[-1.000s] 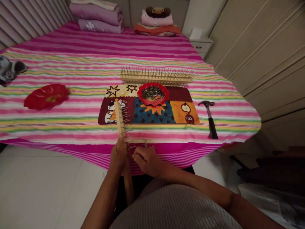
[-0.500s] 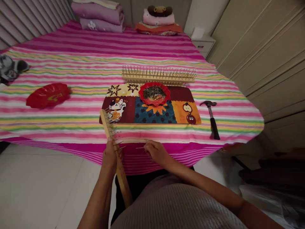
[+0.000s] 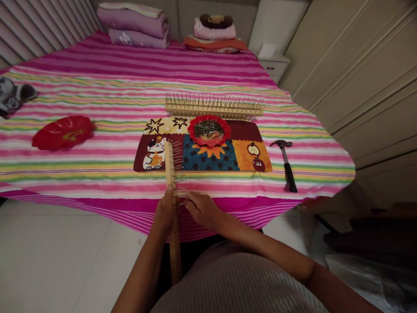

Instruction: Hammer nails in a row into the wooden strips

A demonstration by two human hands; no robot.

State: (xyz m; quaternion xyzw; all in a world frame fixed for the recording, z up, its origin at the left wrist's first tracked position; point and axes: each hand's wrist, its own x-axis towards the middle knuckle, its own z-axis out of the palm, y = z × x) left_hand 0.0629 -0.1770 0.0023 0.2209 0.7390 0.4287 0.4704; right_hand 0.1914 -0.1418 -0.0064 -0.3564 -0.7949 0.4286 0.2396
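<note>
My left hand (image 3: 165, 211) is closed around a long wooden strip (image 3: 169, 163) that points away from me, its near end by my waist. A row of nails sticks out of the strip's right side. Close beside that row, my right hand (image 3: 202, 210) pinches a thin nail, its point toward the strip. Whether the nail touches the wood I cannot tell. Beyond my hands, a red scalloped dish (image 3: 226, 138) holds a heap of loose nails (image 3: 208, 128) on a patterned board (image 3: 211, 161).
Wooden strips full of nails (image 3: 215, 108) lie behind the dish. A claw hammer (image 3: 289, 174) rests right of the board. Another red dish (image 3: 61, 134) is on the left of the striped cloth (image 3: 107, 174). Folded bedding (image 3: 135, 26) is piled at the back.
The wooden strip has swung right and now points almost straight ahead, my left hand moving with it. My right hand has come left, close to the strip.
</note>
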